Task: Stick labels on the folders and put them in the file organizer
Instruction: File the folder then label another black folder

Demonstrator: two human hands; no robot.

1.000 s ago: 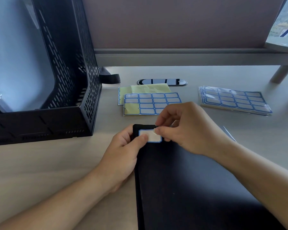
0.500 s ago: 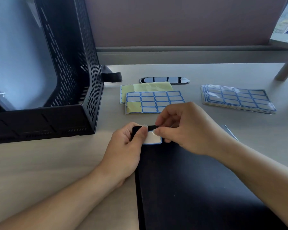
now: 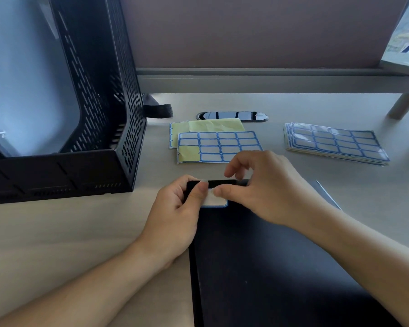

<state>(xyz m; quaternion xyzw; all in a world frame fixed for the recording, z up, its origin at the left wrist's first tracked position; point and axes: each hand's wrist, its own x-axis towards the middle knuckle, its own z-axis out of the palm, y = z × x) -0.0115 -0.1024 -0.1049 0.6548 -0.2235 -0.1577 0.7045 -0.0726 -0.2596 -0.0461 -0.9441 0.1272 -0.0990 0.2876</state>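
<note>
The left hand (image 3: 175, 215) grips the top left corner of a black folder (image 3: 269, 267), fingers curled round the edge and the thumb laid on top, its tip on the left end of a white, blue-bordered label (image 3: 217, 202). The right hand (image 3: 267, 190) comes in from the other side with its thumb pressed flat on the label's upper right part, while its forefinger and the other fingers are loosely bent and lifted clear of the folder. Both forearms reach in from the near edge of the desk (image 3: 57, 232), the right one crossing over the folder's cover. The label sits at the folder's top left corner, partly hidden under the two thumbs, so I cannot tell whether it lies fully flat. The folder lies flat on the desk in front of the person. Just beyond the hands lies a label sheet (image 3: 222, 143) with its lower left corner peeled to yellow backing, overlapping a mostly bare yellow backing sheet (image 3: 212, 125). Well off to the right rests a stack of label sheets (image 3: 335, 143). To the left stands the black perforated file organizer (image 3: 109, 109), with something pale blue (image 3: 21, 79) upright inside it. A black strap (image 3: 158, 110) pokes out behind the organizer, and a dark oval cable port (image 3: 231, 116) is set in the desk before the brown partition (image 3: 246, 31).
</note>
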